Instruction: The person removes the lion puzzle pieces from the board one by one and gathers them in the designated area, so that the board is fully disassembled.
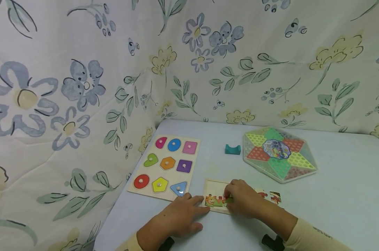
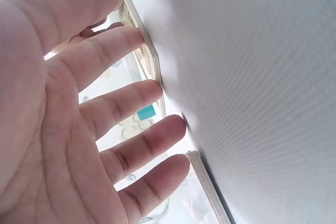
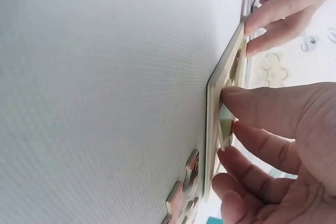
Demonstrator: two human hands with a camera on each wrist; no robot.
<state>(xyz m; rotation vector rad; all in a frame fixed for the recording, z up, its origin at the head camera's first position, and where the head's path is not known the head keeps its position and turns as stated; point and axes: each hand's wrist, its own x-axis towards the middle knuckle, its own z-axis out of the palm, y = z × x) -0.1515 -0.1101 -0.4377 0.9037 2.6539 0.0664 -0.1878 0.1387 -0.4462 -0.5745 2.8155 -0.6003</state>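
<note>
Right-hand grip pinches a puzzle piece between thumb and fingers, positioned at the wooden tray. Placed pieces lie along the tray's near side, left of this grip. Left-hand grip is released: fingers extended, tips touching the tray's left end. Loose pieces lie on the surface, right of the tray. Shape board: left of the tray. Teal block: beyond the tray.

White table, wooden board with nine knobbed, colourful shapes on the left, small teal block just beside a hexagonal game board bearing a coloured star, floral cloth hanging behind and along the left.
</note>
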